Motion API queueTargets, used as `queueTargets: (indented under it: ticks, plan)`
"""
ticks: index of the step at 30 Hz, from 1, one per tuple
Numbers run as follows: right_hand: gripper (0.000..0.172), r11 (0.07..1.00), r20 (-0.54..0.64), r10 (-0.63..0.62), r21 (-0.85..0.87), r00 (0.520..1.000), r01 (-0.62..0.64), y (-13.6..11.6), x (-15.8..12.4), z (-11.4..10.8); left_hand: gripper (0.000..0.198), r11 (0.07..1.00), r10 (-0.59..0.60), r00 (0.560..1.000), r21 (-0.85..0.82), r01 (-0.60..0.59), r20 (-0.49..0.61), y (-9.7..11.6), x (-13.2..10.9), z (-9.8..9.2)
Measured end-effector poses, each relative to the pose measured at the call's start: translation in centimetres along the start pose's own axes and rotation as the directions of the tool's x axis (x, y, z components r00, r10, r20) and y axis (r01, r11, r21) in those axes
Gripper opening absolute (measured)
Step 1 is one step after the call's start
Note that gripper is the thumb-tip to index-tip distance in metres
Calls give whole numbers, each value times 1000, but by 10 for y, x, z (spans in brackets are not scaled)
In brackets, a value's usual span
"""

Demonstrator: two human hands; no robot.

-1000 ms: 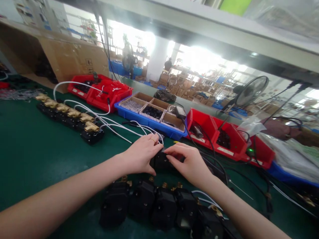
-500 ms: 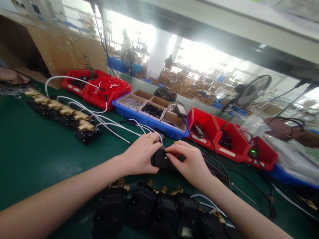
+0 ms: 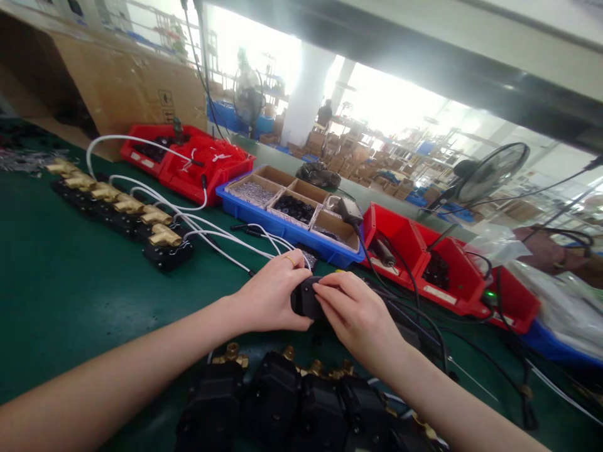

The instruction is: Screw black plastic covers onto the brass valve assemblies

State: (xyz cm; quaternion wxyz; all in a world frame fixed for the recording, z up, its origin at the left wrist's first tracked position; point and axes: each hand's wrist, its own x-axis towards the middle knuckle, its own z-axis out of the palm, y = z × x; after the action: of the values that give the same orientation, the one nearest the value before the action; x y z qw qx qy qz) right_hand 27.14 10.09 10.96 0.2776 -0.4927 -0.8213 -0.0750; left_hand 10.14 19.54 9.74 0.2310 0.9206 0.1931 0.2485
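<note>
My left hand (image 3: 277,294) is wrapped round a black plastic housing (image 3: 309,302), fingers on its far side and thumb along its near side. From the right, my right hand (image 3: 358,311) has thumb and fingertips pinched together against the top of that housing. Whatever sits in the pinch is too small or hidden to make out. A white cable (image 3: 282,242) runs close behind my left fingers. Nearer to me stands a row of black housings (image 3: 273,402) with brass fittings (image 3: 230,353) at their far ends.
At the left lie several brass valve bodies (image 3: 162,235) on black bases with white cables. Behind my hands stand a blue tray (image 3: 287,235) of small parts, red bins (image 3: 211,179) at left and more red bins (image 3: 443,295) at right. Black cords (image 3: 414,270) cross the green bench (image 3: 94,295).
My right fingertips have drawn closer together on the housing, and the housing appears slightly turned. The view has shifted a little. A person's hand at the far left is out of sight now.
</note>
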Motion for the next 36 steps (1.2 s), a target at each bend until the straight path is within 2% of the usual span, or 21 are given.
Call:
queueTargets:
  ticks: [4,5,7,8,10,11,12,14,17,21,23,26,30,33,36]
  plan:
    - [18,999,-31,-3,32,999,4,3,-3,-10,28,999,-15,1000,-29,15,-9,-2,0,1]
    - [17,998,-8,9,68,1000,-9,3,-4,-16,28,999,-20,1000,-34,20,-6,-2,0,1]
    - [15,983,175,43,171,984,-73,2,-6,-28,31,999,-29,1000,-39,29,0,-2,0,1]
    - [15,970,321,52,209,945,-124,1,-8,-33,32,999,-33,999,-39,33,2,-2,0,1]
    - [19,956,595,42,210,802,-206,0,-11,-40,31,999,-43,999,-32,43,5,0,1,0]
    - [20,958,679,39,183,733,-220,-1,-13,-40,31,999,-47,999,-28,47,8,0,1,0]
    - [21,966,723,44,145,690,-214,-1,-15,-40,30,998,-49,999,-25,49,9,1,1,0]
    - [18,981,744,66,74,665,-180,-2,-18,-34,31,998,-51,999,-21,51,10,2,1,0]
    - [9,989,726,89,14,681,-145,-2,-18,-24,33,999,-46,999,-10,46,12,2,1,0]
    - [12,998,734,36,13,678,-68,-4,-9,-12,37,999,-34,999,-8,34,13,1,1,1]
    - [13,1000,757,-11,21,654,-7,-5,-3,-7,36,1000,-27,1000,-12,27,13,0,1,1]
    - [16,997,801,-77,46,593,67,-7,4,0,35,1000,-25,1000,-13,25,18,0,1,1]
    - [13,992,844,-109,54,525,118,-10,12,-4,35,999,-36,999,-2,37,36,1,1,0]
    - [9,998,855,-48,26,517,49,-11,16,-18,34,999,-42,999,6,42,30,0,0,-1]
    - [14,982,828,98,10,553,-189,-10,17,-33,34,999,-48,998,-20,48,34,0,0,-1]
